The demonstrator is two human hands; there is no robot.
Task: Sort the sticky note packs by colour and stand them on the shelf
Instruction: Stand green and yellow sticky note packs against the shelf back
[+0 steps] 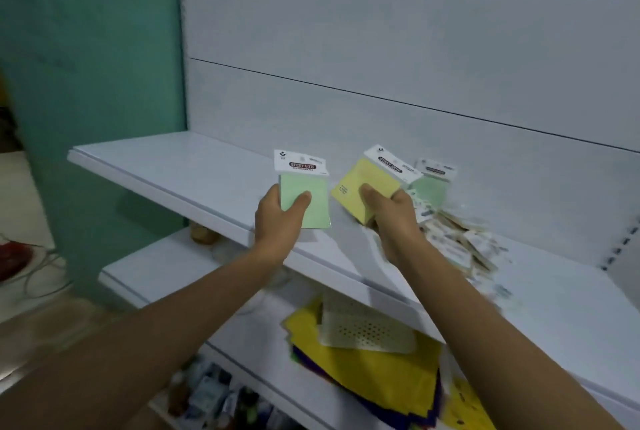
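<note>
Two packs in hand at once, one per hand, and neither held securely. Pinched the green pack [318,210] in the left hand [277,222], left thumb [300,200] laid across the near face and the other fingers hidden behind it, clamped only on the lower left part. Held upright, header card topmost, above the middle of the shelf [166,166]; could not tell whether the bottom edge touched the board. Gripped the yellow pack [379,174] in the right hand [396,222] in much the same way, right thumb [367,191] on the near face and fingers curled round from the right and underneath. Held this one tilted, with its header leaning toward the far right.

Judged likely to swing or slip, held so low and by so little. Judged likely, too, to topple if stood on that smooth board with nothing to lean on. Risked a knock further out as well: just beyond the right knuckles stood a second green pack [432,189], upright near the back panel, and to the right of it sprawled a loose heap of packs [457,246], close enough for a careless wrist to scatter. Below the near edge waited a lower shelf with yellow sheets [381,381] and a perforated basket [367,331], ready to swallow anything dropped. Risked mixing colours also, with pale green and pale yellow so alike in the dim light.
</note>
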